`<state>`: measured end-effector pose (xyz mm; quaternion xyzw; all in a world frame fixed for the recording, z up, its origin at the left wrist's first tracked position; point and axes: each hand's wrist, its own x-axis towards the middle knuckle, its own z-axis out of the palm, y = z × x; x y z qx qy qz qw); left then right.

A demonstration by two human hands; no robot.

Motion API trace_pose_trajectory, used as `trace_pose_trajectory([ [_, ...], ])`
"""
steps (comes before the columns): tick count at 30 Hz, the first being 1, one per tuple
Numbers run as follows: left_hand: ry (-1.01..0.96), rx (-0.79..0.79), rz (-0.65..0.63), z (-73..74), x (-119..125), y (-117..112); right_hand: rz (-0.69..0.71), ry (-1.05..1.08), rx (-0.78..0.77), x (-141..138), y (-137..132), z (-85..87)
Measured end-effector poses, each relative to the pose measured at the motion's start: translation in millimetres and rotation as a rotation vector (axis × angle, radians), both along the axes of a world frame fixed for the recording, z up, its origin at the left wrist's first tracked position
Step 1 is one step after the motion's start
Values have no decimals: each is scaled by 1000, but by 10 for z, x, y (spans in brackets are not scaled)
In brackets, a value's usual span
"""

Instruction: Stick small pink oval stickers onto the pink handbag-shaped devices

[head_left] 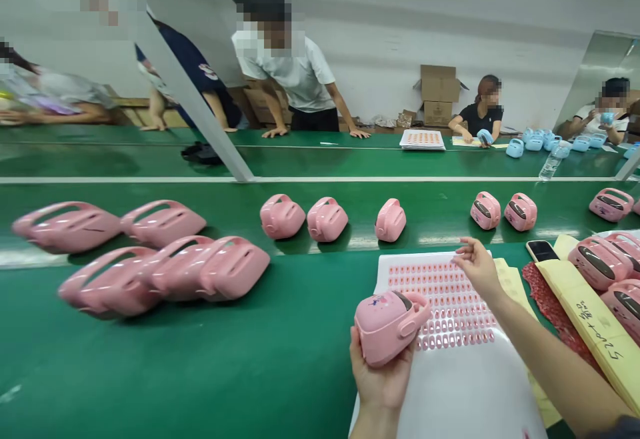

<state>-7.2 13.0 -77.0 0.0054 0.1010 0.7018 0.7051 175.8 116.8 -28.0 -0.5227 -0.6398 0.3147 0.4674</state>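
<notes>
My left hand (383,382) holds a pink plastic device with a carry handle (385,332) from below, tilted, with a small printed picture on its upper face. Under and beside it lies a white sheet of small pink-red oval stickers (450,302), set in rows. Over the sheet's upper right edge is my right hand (477,266), its thumb and fingers drawn together in a pinch. Anything between those fingertips is too small to make out. Several like pink devices (283,216) stand in a line along the green belt beyond the sheet.
More pink devices (235,269) are grouped at left, others (600,262) at right. Yellow paper (590,312), red bubble wrap (555,306) and a phone (543,250) lie right of the sheet. Co-workers (300,72), blue devices (535,140) and a bottle (553,161) are across the line.
</notes>
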Motion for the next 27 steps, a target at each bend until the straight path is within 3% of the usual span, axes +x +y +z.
trace_pose_trajectory([
  [2,-14,20,43,82,42,-25,86,426,-52,-264,-345,87],
  [4,-40,26,95,155,91,-39,120,666,-100,-513,-655,161],
  [6,-61,-6,123,218,142,-43,102,786,-136,-699,-856,204],
  [9,-70,-78,151,286,211,-42,54,831,-153,-827,-947,204],
  [20,-53,21,118,244,292,-66,-97,656,80,-930,-987,46],
  [24,-104,-124,91,237,282,-99,-130,302,426,-908,-1002,-34],
  [27,-136,-130,44,248,255,-106,-39,-7,715,-796,-998,-71],
])
